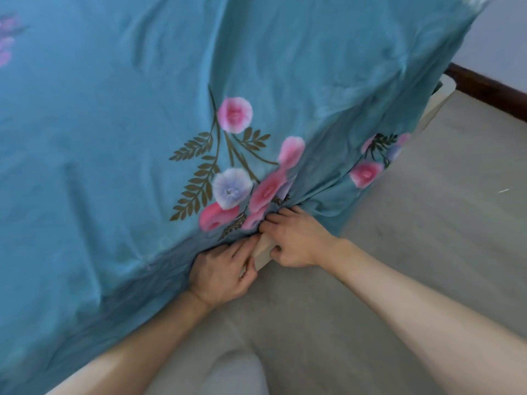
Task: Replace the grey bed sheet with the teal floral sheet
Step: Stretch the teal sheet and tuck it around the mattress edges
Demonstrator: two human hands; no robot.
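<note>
The teal floral sheet (128, 132) covers the whole mattress top and hangs over its near side. A cluster of pink and lilac flowers lies near the edge. My left hand (221, 269) is at the bed's lower edge, its fingertips pushed into the fold of teal fabric. My right hand (296, 240) is just beside it, fingers curled and pressing the gathered sheet in under the mattress, thumb hooked round the pale bed frame (262, 250). No grey sheet is in view.
A pale bed frame corner (439, 98) shows at the right end. Grey floor (427, 252) runs along the bed, with a dark skirting board (490, 92) and pale wall beyond. My clothing shows at the bottom.
</note>
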